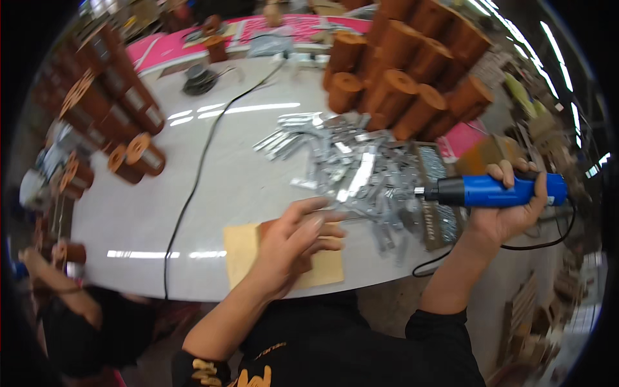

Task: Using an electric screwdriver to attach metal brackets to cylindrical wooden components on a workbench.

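My right hand (506, 200) is wrapped round a blue electric screwdriver (483, 191) with a black nose. The driver lies level, its metal tip pointing left above a box of small screws (433, 164). Over a pale yellow board (242, 248) at the table's front edge is my left hand (296, 242), its fingers stretched to the right, apart and slightly blurred. Part of a reddish-brown piece (265, 227) shows under that hand; whether the palm touches it I cannot tell. Just beyond the fingertips spreads a heap of shiny metal brackets (361, 171).
Reddish-brown cylinders (393, 90) stand stacked at the back right, with more stacks (109, 97) on the left. A black cable (206, 148) crosses the white table (129, 219). At the left edge another person's arm (61, 287) reaches near a brown cylinder (74, 252).
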Motion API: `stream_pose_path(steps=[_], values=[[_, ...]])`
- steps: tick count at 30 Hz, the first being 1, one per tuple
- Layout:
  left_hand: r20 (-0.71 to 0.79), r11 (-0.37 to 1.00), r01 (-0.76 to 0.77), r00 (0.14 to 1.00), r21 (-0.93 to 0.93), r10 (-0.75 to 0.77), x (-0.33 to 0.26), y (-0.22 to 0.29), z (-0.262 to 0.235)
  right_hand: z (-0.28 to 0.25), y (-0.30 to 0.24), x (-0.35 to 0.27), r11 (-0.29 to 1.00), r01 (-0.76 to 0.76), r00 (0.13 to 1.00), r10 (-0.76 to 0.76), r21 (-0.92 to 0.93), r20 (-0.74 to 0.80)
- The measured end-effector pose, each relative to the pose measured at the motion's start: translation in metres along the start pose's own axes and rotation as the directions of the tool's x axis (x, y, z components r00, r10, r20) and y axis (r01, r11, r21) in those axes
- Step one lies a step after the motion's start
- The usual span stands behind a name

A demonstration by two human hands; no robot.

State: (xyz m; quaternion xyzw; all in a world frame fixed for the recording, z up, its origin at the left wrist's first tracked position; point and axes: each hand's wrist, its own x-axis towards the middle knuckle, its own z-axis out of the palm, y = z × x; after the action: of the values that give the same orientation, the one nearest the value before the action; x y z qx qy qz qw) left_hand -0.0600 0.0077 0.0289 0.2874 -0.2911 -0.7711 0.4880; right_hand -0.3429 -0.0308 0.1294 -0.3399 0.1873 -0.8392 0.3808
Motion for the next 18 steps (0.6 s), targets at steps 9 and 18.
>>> stream_pose_path(steps=[9, 18], values=[[-0.105, 0.981, 0.19, 0.976, -0.034, -0.193, -0.057, 0.012, -0.05, 0.065, 0.111, -0.078, 0.83, -0.525, 0.838, 0.464, 0.19, 0.287], [-0.277, 0.977, 0.131, 0.958, 0.17, -0.08, -0.065, -0.005, -0.077, 0.056, 0.097, -0.075, 0.87, -0.472, 0.851, 0.406, 0.145, 0.335]])
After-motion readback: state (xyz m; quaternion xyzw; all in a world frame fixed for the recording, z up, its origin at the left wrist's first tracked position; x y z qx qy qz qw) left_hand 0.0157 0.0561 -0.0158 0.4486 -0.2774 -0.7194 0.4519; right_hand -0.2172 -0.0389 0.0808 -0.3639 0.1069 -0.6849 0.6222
